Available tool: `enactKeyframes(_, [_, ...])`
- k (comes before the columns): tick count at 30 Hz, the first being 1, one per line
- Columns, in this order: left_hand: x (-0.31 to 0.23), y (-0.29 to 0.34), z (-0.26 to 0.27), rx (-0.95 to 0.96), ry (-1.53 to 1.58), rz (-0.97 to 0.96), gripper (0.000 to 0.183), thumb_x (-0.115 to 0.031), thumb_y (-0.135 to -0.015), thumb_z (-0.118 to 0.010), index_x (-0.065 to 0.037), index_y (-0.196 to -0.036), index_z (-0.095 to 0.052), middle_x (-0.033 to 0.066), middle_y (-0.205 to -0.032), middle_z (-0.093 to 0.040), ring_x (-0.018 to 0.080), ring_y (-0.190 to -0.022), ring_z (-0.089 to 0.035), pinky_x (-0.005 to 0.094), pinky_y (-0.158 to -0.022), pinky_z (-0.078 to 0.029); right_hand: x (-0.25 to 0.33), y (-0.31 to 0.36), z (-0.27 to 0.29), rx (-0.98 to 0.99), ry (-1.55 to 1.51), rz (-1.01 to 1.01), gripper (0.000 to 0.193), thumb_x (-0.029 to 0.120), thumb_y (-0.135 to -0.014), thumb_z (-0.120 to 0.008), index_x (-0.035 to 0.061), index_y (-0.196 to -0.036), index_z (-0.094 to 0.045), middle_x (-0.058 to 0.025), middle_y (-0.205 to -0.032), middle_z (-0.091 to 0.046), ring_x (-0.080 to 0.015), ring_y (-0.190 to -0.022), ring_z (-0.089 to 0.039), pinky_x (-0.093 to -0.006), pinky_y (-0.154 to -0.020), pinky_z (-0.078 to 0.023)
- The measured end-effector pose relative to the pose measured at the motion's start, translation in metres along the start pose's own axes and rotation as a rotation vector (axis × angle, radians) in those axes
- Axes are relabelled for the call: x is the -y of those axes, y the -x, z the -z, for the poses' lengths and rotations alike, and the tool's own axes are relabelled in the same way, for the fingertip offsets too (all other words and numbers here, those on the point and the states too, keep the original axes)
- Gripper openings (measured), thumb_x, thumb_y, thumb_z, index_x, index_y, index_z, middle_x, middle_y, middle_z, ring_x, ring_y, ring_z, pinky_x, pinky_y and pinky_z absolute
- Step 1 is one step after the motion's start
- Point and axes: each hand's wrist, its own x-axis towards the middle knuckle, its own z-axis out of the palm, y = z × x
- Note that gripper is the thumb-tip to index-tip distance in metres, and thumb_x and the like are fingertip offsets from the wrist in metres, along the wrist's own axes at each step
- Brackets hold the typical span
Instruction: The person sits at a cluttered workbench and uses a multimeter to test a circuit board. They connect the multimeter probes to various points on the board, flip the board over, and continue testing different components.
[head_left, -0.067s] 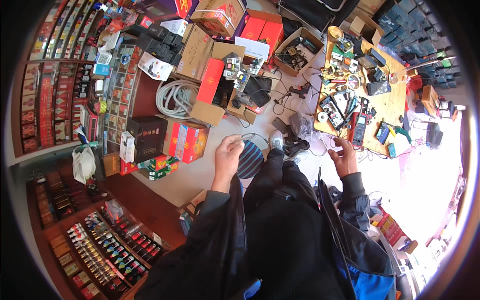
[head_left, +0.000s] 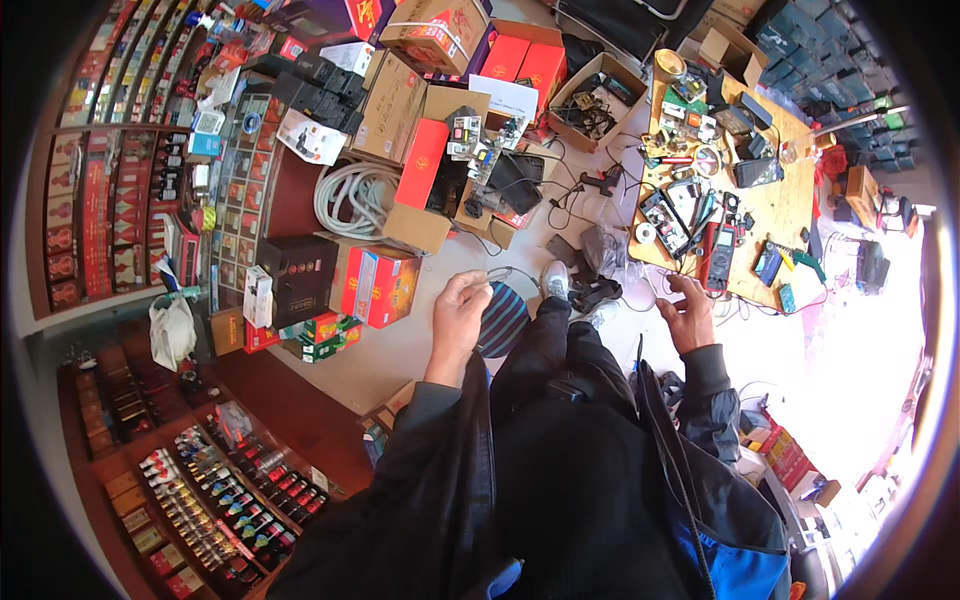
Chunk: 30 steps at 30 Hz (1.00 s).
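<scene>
Standing here, I see the left hand (head_left: 461,312) bunched, thumb against fingers, though I can't tell whether it pinches anything; the right hand (head_left: 687,313) is loosely spread, thumb apart. The striped round seat (head_left: 508,322) is low beside the left leg, partly behind that hand. A careless step might knock it, or snag a shoe (head_left: 554,280) on the grey plastic bag (head_left: 603,250) ahead. Being round, the seat has no clear long axis or pointing end.

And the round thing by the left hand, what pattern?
Striped: the round thing is dark with lighter bands; head view.
</scene>
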Motion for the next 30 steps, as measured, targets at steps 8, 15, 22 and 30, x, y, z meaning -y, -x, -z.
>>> enactKeyframes(8, [0.015,-0.033,-0.038,0.140,-0.284,-0.005,0.037,-0.006,-0.097,-0.074,0.000,-0.133,-0.066,0.0111,-0.133,-0.067,0.0223,-0.124,-0.067,0.0346,-0.105,-0.054,-0.036,0.017,-0.020,-0.039,-0.110,-0.148,0.045,0.006,-0.089,-0.078,-0.0014,-0.132,-0.068,-0.0199,-0.118,-0.069,-0.0257,-0.081,-0.074,-0.0366,-0.073,-0.059])
enactKeyframes(15, [0.047,-0.137,-0.035,0.154,-0.289,0.086,0.040,-0.009,-0.094,-0.077,0.001,-0.131,-0.066,0.0134,-0.125,-0.069,0.0214,-0.115,-0.068,0.0348,-0.098,-0.056,-0.034,0.001,-0.039,-0.046,-0.052,-0.329,0.045,0.011,-0.090,-0.079,0.0015,-0.132,-0.069,-0.0187,-0.114,-0.072,-0.0270,-0.081,-0.074,-0.0377,-0.074,-0.059])
enactKeyframes(22, [0.093,-0.233,-0.071,0.389,-0.272,0.325,0.041,-0.010,-0.096,-0.077,0.003,-0.134,-0.066,0.0126,-0.123,-0.072,0.0186,-0.113,-0.068,0.0322,-0.100,-0.054,-0.019,-0.044,-0.107,-0.056,-0.060,-0.447,0.044,0.014,-0.091,-0.080,0.0023,-0.132,-0.069,-0.0173,-0.110,-0.073,-0.0255,-0.086,-0.073,-0.0365,-0.078,-0.059])
enactKeyframes(30, [0.176,-0.262,-0.120,0.624,-0.396,0.281,0.037,-0.012,-0.095,-0.074,0.003,-0.128,-0.069,0.0152,-0.125,-0.070,0.0233,-0.109,-0.072,0.0340,-0.094,-0.057,-0.056,-0.090,-0.207,-0.044,-0.261,-0.545,0.036,0.009,-0.092,-0.077,-0.0008,-0.126,-0.070,-0.0181,-0.095,-0.074,-0.0305,-0.081,-0.074,-0.0400,-0.076,-0.059])
